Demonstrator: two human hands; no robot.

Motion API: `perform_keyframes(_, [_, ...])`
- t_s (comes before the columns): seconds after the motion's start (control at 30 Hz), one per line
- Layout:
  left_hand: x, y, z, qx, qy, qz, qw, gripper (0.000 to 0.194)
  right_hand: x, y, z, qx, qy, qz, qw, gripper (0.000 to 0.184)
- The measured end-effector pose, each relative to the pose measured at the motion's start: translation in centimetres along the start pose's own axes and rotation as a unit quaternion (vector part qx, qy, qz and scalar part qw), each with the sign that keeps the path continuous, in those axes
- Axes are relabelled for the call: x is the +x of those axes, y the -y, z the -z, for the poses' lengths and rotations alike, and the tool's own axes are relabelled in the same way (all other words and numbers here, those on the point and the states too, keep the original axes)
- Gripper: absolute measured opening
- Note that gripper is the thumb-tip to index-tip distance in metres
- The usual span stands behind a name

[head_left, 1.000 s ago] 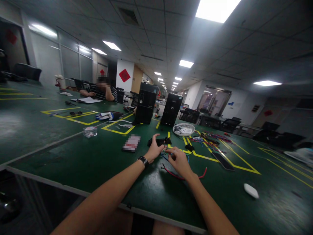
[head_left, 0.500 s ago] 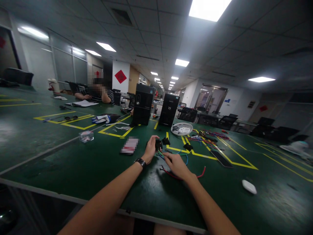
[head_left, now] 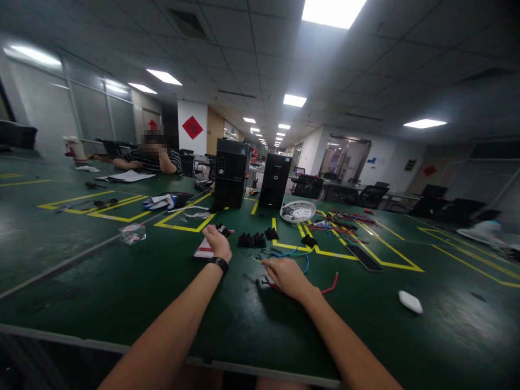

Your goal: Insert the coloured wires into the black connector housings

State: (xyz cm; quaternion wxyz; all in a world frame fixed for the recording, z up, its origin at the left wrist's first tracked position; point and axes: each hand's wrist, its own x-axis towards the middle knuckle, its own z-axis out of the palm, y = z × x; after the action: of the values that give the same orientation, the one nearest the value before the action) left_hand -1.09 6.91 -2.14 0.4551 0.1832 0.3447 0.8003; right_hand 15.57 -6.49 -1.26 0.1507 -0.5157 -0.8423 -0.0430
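Note:
My left hand [head_left: 217,244] is closed around a small black part [head_left: 222,230], just above the far side of a phone-like flat slab [head_left: 202,250] on the table. To its right, a row of black plastic blocks [head_left: 252,240] lies on the green surface, with another black block [head_left: 271,234] close by and one more black piece [head_left: 309,241] farther right. My right hand [head_left: 286,276] pinches a thin green wire [head_left: 257,259] between thumb and fingers. Around it lie a blue wire [head_left: 307,263] and a red wire [head_left: 332,284], partly hidden by the hand.
Two black computer towers [head_left: 232,176] stand at the back, beside a white round basket [head_left: 298,211]. Bundled coloured wires [head_left: 345,227], a dark flat slab [head_left: 364,258], a white case [head_left: 410,302] and a clear box [head_left: 132,233] are on the table. A person [head_left: 150,157] sits across.
My left hand has moved left, away from the right hand, carrying a black part over toward the phone. The row of black blocks now shows fully. My right hand stays near the wires.

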Motion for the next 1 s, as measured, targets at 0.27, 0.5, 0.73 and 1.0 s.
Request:
perform_keyframes(0.27, [-6.2,2.4,-0.6,0.058,0.31,0.099,0.944,0.034,0.7,-1.3,-0.6,0.065,-0.187,-0.06,0.978,0.072])
perform_keyframes(0.5, [-8.4,4.2,0.0,0.133,0.39,0.133,0.902,0.039,0.6,-5.2,0.1,0.109,-0.16,-0.009,0.981,0.058])
perform_keyframes(0.73, [-6.0,2.8,0.1,0.235,0.353,-0.104,0.9,0.027,5.5,-13.0,-0.5,0.01,-0.051,-0.2,0.978,0.055])
perform_keyframes(1.0, [-6.2,3.4,0.3,0.244,0.368,-0.122,0.889,0.029,6.7,-14.7,-0.9,-0.053,-0.072,-0.266,0.96,0.06])
